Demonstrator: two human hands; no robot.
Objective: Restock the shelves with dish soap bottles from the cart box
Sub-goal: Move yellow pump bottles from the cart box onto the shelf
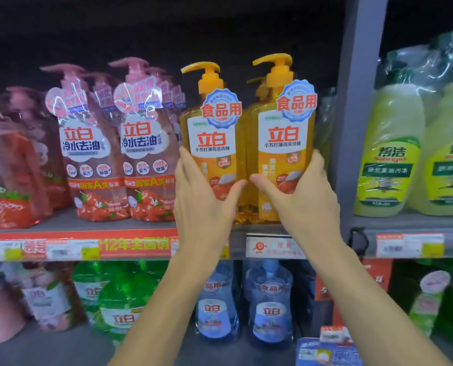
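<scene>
We hold one orange dish soap bottle in each hand, left hand (204, 199) and right hand (303, 196) with fingers clamped round their lower bodies, standing them side by side at the shelf (262, 228) front, labels outward, apparently so shoppers can read them.

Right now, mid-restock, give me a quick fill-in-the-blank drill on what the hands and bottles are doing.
1. The left hand holds one orange bottle and the right hand holds the other orange bottle, each topped by a ____ pump.
2. To the left of them stand ____ bottles.
3. On the shelf below the hands stand ____ bottles.

Missing words: yellow; pink; blue
</scene>
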